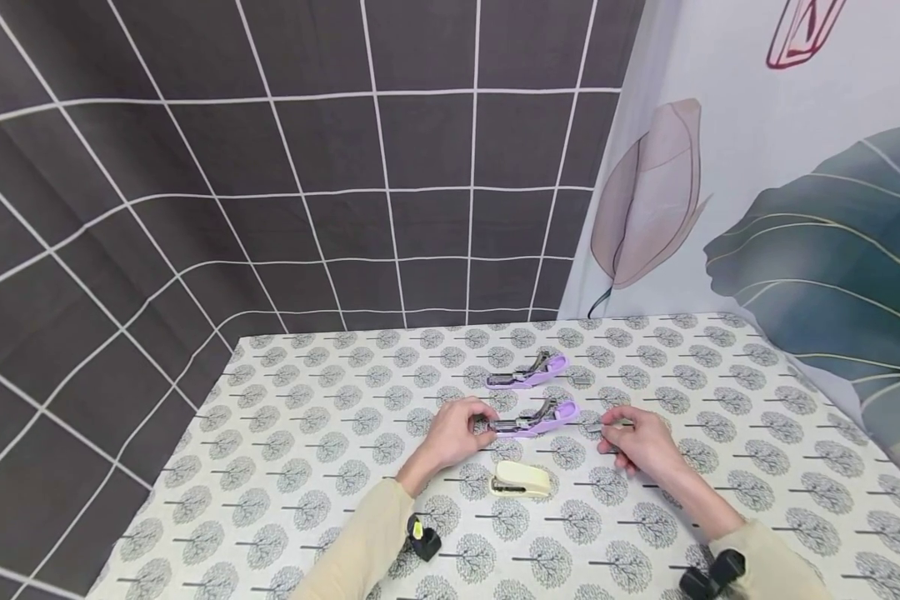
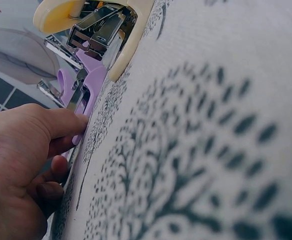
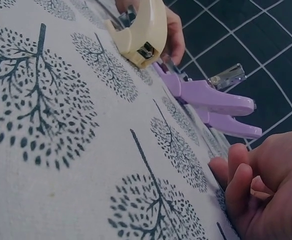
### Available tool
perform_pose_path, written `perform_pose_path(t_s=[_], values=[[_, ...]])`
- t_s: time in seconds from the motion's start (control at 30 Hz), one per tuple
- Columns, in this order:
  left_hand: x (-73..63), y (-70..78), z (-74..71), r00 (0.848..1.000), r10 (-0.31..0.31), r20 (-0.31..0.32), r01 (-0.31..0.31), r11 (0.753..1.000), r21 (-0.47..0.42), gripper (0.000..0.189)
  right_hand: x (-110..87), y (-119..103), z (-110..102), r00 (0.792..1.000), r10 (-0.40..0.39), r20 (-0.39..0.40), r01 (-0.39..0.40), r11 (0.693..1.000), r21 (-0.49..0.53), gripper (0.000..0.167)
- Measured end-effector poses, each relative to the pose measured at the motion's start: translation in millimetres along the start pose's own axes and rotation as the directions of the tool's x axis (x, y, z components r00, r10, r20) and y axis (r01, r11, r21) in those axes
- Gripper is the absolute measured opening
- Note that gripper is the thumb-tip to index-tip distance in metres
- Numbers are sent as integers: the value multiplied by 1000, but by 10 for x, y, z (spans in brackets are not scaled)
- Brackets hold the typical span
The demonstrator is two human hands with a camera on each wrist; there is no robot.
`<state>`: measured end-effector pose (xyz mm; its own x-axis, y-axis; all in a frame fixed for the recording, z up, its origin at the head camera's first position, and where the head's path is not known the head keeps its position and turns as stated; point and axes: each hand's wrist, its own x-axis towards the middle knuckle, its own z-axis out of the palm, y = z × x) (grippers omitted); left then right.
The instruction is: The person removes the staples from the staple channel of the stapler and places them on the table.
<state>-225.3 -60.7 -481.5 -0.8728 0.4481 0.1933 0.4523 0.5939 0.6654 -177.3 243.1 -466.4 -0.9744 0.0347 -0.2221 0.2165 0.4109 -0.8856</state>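
Observation:
Two purple staplers lie with their tops swung open, the far one [image 1: 527,377] behind the near one [image 1: 536,421]. My left hand [image 1: 457,432] pinches the left end of the near purple stapler, thumb and finger on either side; the left wrist view shows this hand [image 2: 23,165] low against the cloth. On the other side, my right hand [image 1: 641,442] has its fingertips closed at a small grey staple strip [image 1: 594,428], which they partly hide. That hand's curled fingers [image 3: 239,187] hide the strip in the right wrist view. Closer to me lies a cream stapler [image 1: 521,479].
Another grey staple strip [image 1: 581,381] lies to the right of the far purple stapler. The table is covered by a white cloth [image 1: 330,517] printed with trees. A dark gridded curtain [image 1: 307,167] hangs behind it, and a leaf-print curtain [image 1: 817,250] at the right.

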Motion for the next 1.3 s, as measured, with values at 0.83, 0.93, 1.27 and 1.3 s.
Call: perform_pose_path(t_s=[0.83,0.93,1.27,1.3], values=[[-6,-38,40,1000,1,-20,-2,999,-32,25,-92,44,-14,999,-3,-54,6,999,39,29],[-10,-43,48,1000,-12,-18,11,999,-35,25,-155,7,3,997,-19,-78,22,999,42,28],[-49,-51,4,999,-33,-28,30,995,-92,30,-414,-296,190,966,-240,-93,239,971,-19,21],[-66,-48,-7,999,-36,-33,33,995,-92,31,-436,-319,221,960,-268,-80,266,963,-38,20]])
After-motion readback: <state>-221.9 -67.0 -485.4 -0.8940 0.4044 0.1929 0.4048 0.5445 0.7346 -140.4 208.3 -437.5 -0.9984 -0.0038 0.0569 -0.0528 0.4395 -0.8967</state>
